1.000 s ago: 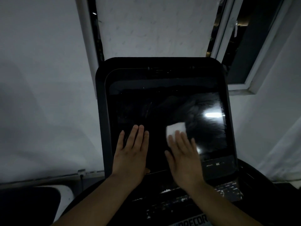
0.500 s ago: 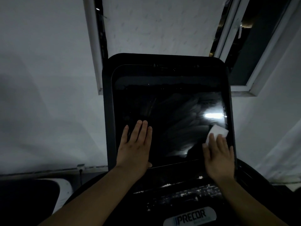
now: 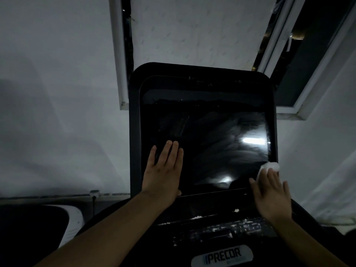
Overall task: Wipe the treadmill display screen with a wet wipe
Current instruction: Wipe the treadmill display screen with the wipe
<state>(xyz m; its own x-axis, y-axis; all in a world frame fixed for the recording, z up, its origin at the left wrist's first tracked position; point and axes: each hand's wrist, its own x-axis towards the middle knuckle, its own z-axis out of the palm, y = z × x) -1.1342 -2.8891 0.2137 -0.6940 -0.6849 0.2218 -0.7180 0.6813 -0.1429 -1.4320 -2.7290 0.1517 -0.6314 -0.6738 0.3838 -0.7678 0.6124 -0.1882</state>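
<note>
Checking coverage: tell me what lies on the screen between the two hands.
In the head view, only bare dark glass of the display screen lies between the left hand and the right hand holding the wet wipe, showing streaks and light reflections.

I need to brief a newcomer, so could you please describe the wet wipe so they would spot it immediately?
Find the large black treadmill display screen in the middle. At its lower right edge, the right hand presses a small crumpled wet wipe under its fingertips. It is the only white thing on the dark console.

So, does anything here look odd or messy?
Yes: white crumbs or flecks are scattered on the dark console ledge below the display screen, which shows streaky smears. What the flecks are, I can't tell.
</note>
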